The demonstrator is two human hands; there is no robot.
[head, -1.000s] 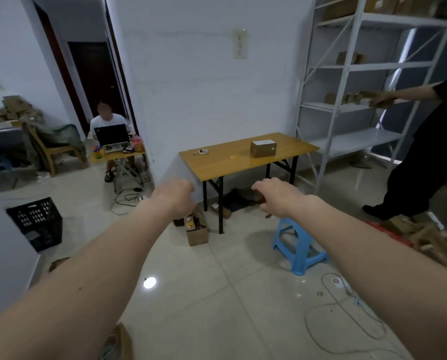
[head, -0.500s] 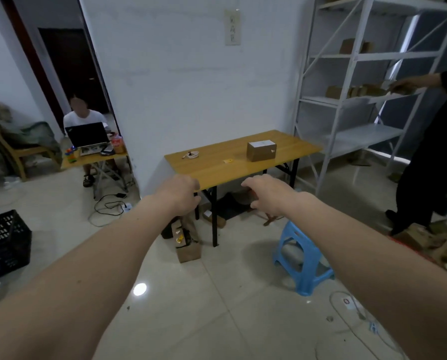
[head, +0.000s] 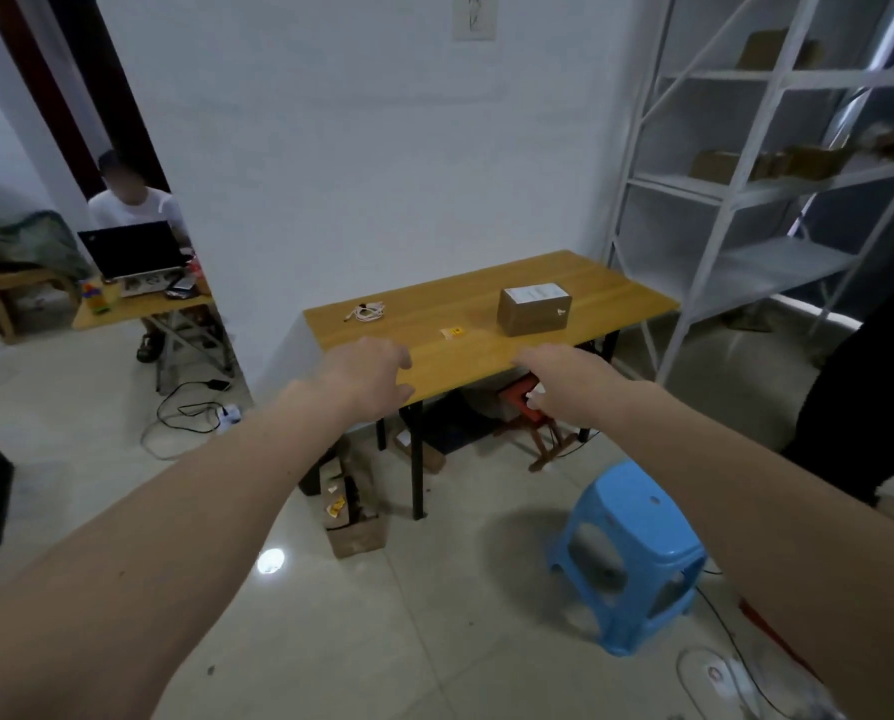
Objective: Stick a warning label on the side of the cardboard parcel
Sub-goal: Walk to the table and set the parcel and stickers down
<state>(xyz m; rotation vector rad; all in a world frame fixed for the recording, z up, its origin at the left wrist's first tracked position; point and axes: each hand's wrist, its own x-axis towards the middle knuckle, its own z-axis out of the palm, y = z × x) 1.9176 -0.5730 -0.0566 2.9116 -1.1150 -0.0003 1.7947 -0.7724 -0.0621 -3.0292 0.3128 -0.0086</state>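
- Bare skin only on both outstretched arms; the left hand point(head: 364, 376) hangs in the air over the near left corner of the wooden table point(head: 486, 335), its fingers loosely spread and lightly curled, holding nothing and touching nothing.
- The right hand point(head: 564, 379) reaches out beside it, over the table's near edge, fingers relaxed and a little apart, also empty.
- The cardboard parcel point(head: 534, 309) sits on the table towards its right end, well beyond both hands, with a white sheet stuck on its top.
- A small yellow warning label point(head: 452, 333) lies flat on the tabletop between the hands and the parcel, to the parcel's left; its print is too small to read.
- A coiled white cable point(head: 366, 311) rests near the table's far left part.
- On the floor near the right stands a blue plastic stool point(head: 632, 553), between the viewer and the table's right end; an open carton point(head: 354, 527) stands by the table's near left leg.
- A white metal shelving rack point(head: 746, 189) with brown boxes fills the far right.
- Far left, a seated person works behind a laptop point(head: 133, 249) at a second small table.
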